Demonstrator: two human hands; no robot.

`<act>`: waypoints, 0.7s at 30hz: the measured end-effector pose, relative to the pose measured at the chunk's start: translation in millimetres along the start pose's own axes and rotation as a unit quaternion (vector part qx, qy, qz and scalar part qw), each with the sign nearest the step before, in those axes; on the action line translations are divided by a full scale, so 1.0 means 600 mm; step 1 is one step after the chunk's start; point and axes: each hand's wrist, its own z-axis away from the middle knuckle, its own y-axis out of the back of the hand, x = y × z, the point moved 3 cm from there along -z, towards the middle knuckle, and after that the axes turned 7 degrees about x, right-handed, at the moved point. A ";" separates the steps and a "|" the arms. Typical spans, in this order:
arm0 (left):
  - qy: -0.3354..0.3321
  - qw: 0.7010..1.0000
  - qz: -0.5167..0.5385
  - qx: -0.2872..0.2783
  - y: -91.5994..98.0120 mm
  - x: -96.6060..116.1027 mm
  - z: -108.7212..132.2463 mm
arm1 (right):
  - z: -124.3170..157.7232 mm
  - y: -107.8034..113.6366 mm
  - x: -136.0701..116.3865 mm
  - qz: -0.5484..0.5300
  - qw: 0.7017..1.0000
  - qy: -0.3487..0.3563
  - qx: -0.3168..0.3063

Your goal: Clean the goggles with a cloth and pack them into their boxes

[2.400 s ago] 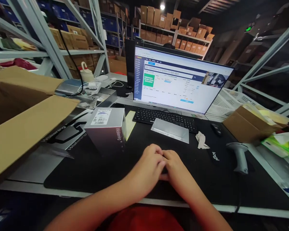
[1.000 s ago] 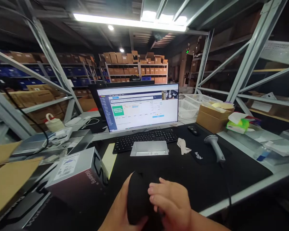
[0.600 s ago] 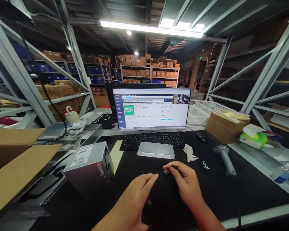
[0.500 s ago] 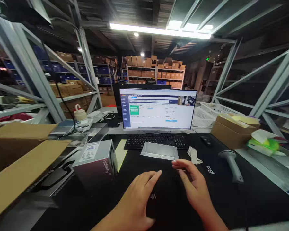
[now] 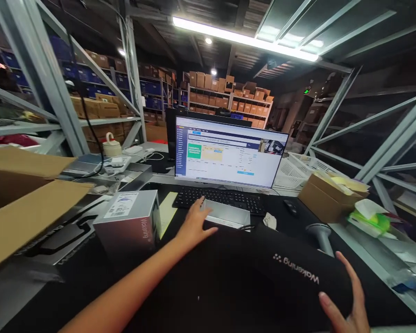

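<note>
A long black padded item printed "Wakening" [image 5: 284, 273] lies stretched across the black desk mat in front of me. My right hand [image 5: 343, 300] rests against its right end with fingers spread. My left hand [image 5: 194, 222] reaches forward with fingers extended, touching the near edge of a shallow silver tray [image 5: 227, 213] that sits in front of the black keyboard [image 5: 222, 198]. A silver "Wakening" product box [image 5: 130, 224] stands to the left of my left arm.
A monitor [image 5: 229, 152] stands behind the keyboard. An open cardboard box [image 5: 24, 203] is at the left. A handheld scanner [image 5: 319, 233], a mouse [image 5: 291, 207], a crumpled paper [image 5: 268, 221] and a brown box [image 5: 324, 199] lie to the right. Metal shelving surrounds the desk.
The black item, bundled between both hands a second ago, now lies spread out long. My left hand moved forward to the silver tray; my right hand moved right to the item's end.
</note>
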 end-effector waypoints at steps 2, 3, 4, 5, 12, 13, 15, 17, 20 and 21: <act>0.000 1.000 0.010 -0.013 -0.011 -0.027 0.000 | 0.001 0.020 -0.009 -0.046 0.996 -0.053 0.060; -0.003 1.000 0.014 -0.015 -0.011 -0.029 0.007 | 0.002 0.024 -0.013 -0.066 0.992 -0.067 0.089; -0.012 1.000 0.015 -0.010 -0.008 -0.023 0.019 | 0.004 0.025 -0.016 -0.085 0.987 -0.077 0.111; -0.027 1.000 0.012 0.002 -0.001 -0.011 0.034 | 0.005 0.024 -0.018 -0.105 0.983 -0.086 0.124; -0.112 0.989 -0.011 0.096 0.067 0.106 0.163 | 0.015 -0.021 -0.039 -0.215 0.964 -0.043 0.149; -0.094 0.991 -0.010 0.097 0.071 0.114 0.175 | 0.018 -0.032 -0.044 -0.220 0.965 -0.040 0.139; -0.067 0.993 -0.014 0.098 0.074 0.122 0.193 | 0.023 -0.055 -0.051 -0.220 0.967 -0.046 0.122; -0.054 0.993 -0.023 0.100 0.073 0.126 0.204 | 0.023 -0.077 -0.056 -0.190 0.976 -0.048 0.090; -0.039 0.993 -0.038 0.108 0.070 0.126 0.214 | 0.009 -0.098 -0.059 -0.096 0.994 -0.004 0.045; -0.033 0.992 -0.044 0.110 0.068 0.126 0.217 | 0.000 -0.102 -0.059 -0.064 0.997 0.018 0.035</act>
